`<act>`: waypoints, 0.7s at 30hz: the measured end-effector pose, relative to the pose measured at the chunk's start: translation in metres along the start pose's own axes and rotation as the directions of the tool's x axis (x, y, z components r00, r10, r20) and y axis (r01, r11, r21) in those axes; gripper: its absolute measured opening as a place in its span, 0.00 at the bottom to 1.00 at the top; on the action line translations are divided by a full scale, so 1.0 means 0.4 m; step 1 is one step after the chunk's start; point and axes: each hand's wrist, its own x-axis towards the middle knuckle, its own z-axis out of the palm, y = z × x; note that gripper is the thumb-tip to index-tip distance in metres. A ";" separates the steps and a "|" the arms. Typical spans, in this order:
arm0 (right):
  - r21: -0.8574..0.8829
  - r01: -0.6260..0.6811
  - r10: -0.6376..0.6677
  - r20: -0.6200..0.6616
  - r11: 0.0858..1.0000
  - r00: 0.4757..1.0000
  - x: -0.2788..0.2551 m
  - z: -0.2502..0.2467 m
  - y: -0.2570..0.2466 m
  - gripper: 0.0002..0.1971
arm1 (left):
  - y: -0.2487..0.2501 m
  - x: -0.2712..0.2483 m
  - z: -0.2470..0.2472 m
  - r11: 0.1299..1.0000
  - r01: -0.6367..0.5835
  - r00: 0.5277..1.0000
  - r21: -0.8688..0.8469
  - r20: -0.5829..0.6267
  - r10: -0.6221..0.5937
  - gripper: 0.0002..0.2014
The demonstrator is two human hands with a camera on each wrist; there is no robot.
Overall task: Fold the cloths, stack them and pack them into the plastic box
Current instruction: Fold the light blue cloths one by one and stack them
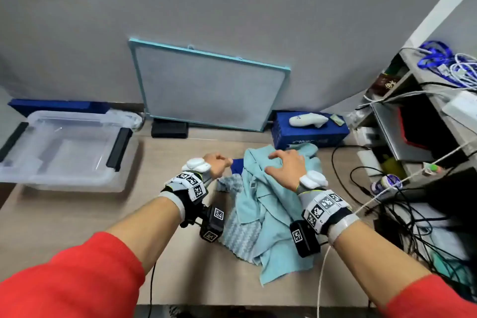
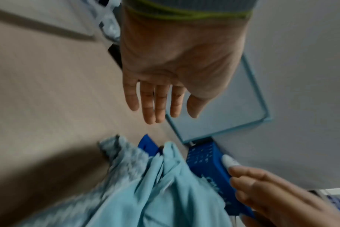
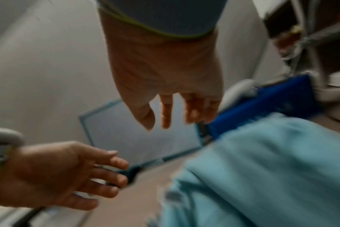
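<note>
A crumpled pile of cloths lies mid-table: a smooth light teal cloth [image 1: 273, 204] [image 2: 165, 192] [image 3: 272, 169] on top, a ribbed pale blue cloth [image 1: 242, 235] [image 2: 126, 155] beneath it, and a dark blue cloth [image 1: 238, 165] [image 2: 147, 144] peeking out at the far edge. My left hand [image 1: 219, 164] [image 2: 157, 106] hovers over the pile's far left corner with straight fingers, holding nothing. My right hand [image 1: 286, 168] [image 3: 165, 110] hovers over the teal cloth's far end, fingers spread and empty. The clear plastic box [image 1: 67, 183] stands open at the far left.
A teal-framed whiteboard [image 1: 211, 90] leans on the wall behind the pile. A blue carton [image 1: 309, 134] with a white device [image 1: 307, 119] sits just beyond the cloths. A black block [image 1: 169, 129] lies near the wall. Tangled cables [image 1: 413, 214] and shelves crowd the right side.
</note>
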 end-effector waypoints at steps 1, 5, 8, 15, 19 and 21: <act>-0.118 -0.087 0.096 0.066 0.989 0.993 0.001 0.007 0.029 0.36 | -0.006 0.000 0.027 0.998 0.030 0.999 0.057 0.043 -0.032 0.14; -0.305 -0.259 0.335 0.230 0.917 0.914 -0.002 0.019 0.126 0.56 | -0.028 -0.016 0.139 0.986 0.092 0.968 0.138 0.222 -0.121 0.19; -0.244 -0.231 0.290 0.243 0.942 0.926 0.027 0.024 0.211 0.43 | -0.039 0.003 0.207 0.987 0.156 0.952 0.039 0.262 -0.160 0.25; 0.015 -0.255 0.253 0.076 0.967 0.965 0.030 -0.071 0.337 0.15 | -0.073 0.112 0.370 0.986 0.121 0.934 0.115 0.322 -0.153 0.53; 0.125 -0.230 0.233 -0.015 0.965 0.972 -0.009 -0.142 0.333 0.15 | 0.023 0.026 0.384 0.984 0.157 0.877 0.083 0.447 -0.178 0.26; 0.135 -0.194 0.202 -0.048 0.972 0.978 -0.025 -0.172 0.313 0.18 | 0.038 0.019 0.384 0.970 0.172 0.875 0.170 0.427 -0.230 0.26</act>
